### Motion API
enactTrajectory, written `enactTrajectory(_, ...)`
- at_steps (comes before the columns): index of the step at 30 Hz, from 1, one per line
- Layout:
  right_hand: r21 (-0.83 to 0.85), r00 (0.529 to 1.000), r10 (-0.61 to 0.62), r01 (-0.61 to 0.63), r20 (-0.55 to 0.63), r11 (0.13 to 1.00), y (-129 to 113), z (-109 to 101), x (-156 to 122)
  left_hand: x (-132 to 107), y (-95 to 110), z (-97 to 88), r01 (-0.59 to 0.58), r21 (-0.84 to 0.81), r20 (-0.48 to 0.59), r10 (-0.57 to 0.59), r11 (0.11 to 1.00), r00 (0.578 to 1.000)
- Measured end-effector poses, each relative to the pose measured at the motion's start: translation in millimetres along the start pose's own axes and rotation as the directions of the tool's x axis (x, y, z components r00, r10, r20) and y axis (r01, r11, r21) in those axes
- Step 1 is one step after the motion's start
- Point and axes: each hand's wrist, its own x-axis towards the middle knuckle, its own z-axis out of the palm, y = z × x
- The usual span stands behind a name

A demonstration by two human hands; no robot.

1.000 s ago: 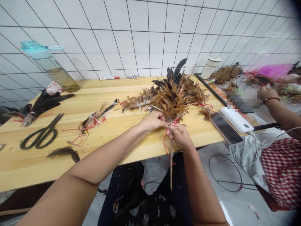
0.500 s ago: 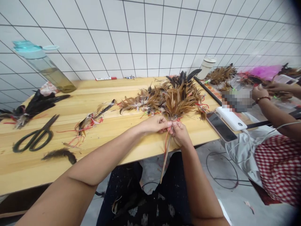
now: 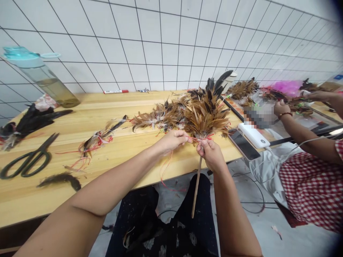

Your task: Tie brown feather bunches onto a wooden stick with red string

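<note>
Left hand [image 3: 171, 140] pinched red string [image 3: 193, 138]; right hand [image 3: 210, 154] pinched base of brown feather bundle [image 3: 205, 117] atop wooden stick [image 3: 196, 189], over tabletop [image 3: 134, 151].

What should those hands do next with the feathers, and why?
I think the left hand should pull the red string a little tighter. The string runs from that hand to the bottom of the feathers, and the right hand is pinching them against the wooden stick, so tightening might hold them on.
</note>
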Motion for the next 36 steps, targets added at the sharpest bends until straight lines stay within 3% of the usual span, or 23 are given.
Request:
enactTrajectory(3,0.003,0.999,0.033,-0.033,0.014,0.999,-8,1,-5,-1,2,-0.3,-0.131,0.169,-0.103,0.150,0.977,0.983)
enactTrajectory(6,-0.006,0.995,0.066,-0.065,0.075,0.998,-12,0,-8,-3,4,-1.8,-0.217,0.317,-0.125,0.267,0.923,0.956)
enactTrajectory(11,0.040,0.981,0.080,-0.088,0.178,0.995,-21,-3,-13,-3,8,-9.1,-0.220,0.424,-0.104,0.289,0.879,0.952)
enactTrajectory(18,0.075,0.951,0.068,-0.095,0.302,0.993,-32,-7,-17,-3,10,-13.7,-0.317,0.535,-0.078,0.419,0.784,0.905)
enactTrajectory(23,-0.106,0.940,0.035,0.001,0.338,0.994,-26,-9,-16,1,11,-21.4,-0.309,0.589,-0.012,0.390,0.747,0.921)
enactTrajectory(26,-0.293,0.973,-0.006,0.075,0.230,0.953,-20,-13,-12,1,12,-28.3,-0.351,0.609,0.081,0.384,0.711,0.920)
enactTrajectory(28,-0.500,0.989,-0.036,0.105,0.145,0.860,-18,-15,-9,-2,14,-31.6,-0.420,0.645,0.130,0.449,0.638,0.884)
enactTrajectory(31,-0.833,0.996,-0.016,0.082,0.088,0.548,-17,-17,-7,-12,22,-32.0,-0.560,0.698,0.272,0.558,0.447,0.784)
enactTrajectory(33,-0.941,0.999,0.027,0.034,0.046,0.336,-17,-15,-9,-19,33,-28.2,-0.614,0.738,0.380,0.580,0.280,0.721)
enactTrajectory(36,-0.994,0.998,0.062,0.025,0.032,0.109,-17,-7,-17,-24,55,-17.5,-0.637,0.769,0.517,0.531,0.056,0.671)
